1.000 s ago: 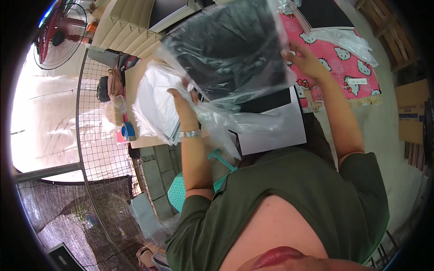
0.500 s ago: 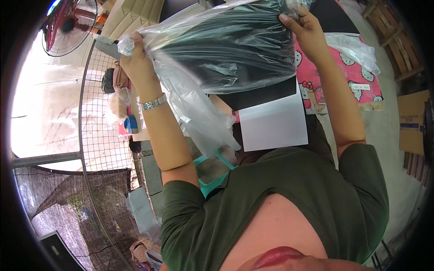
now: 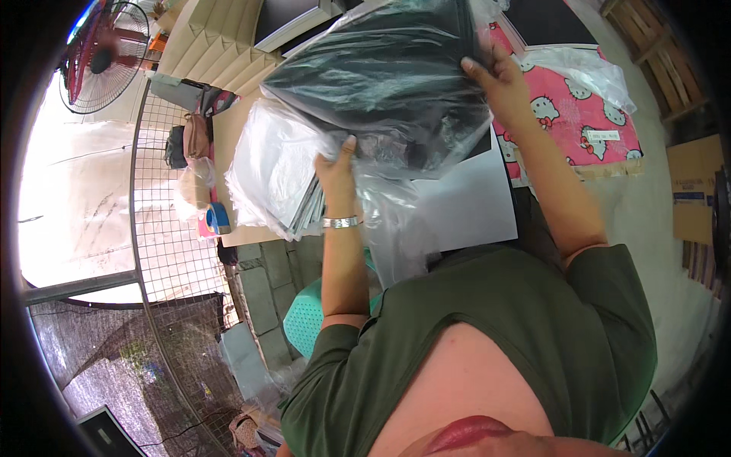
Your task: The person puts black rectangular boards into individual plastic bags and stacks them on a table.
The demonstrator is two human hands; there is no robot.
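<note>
A flat black panel (image 3: pixel 381 84) shows through a clear plastic bag (image 3: pixel 396 228), held tilted over the table in front of me. My left hand (image 3: pixel 337 169), with a metal watch at the wrist, is closed on the bag's near left edge, thumb up. My right hand (image 3: pixel 502 85) grips the right edge of the bagged panel between thumb and fingers. The bag's loose end hangs toward my lap. Under it lies a light grey sheet (image 3: pixel 480 206), partly covered. Beside my left hand is a pile of clear plastic bags (image 3: pixel 270 164).
Beige folded padding (image 3: pixel 221 38) and black panels (image 3: pixel 293 19) lie at the back. A pink patterned cover (image 3: pixel 563 114) spreads on the right, with crumpled plastic (image 3: pixel 586 72) on it. A fan (image 3: pixel 103 61) stands far left; a green stool (image 3: pixel 304 316) is below.
My left hand has come down and right, from the bag's upper left to its near edge. The bag's left side has swung inward, uncovering the pile of plastic bags. My right hand has lowered slightly.
</note>
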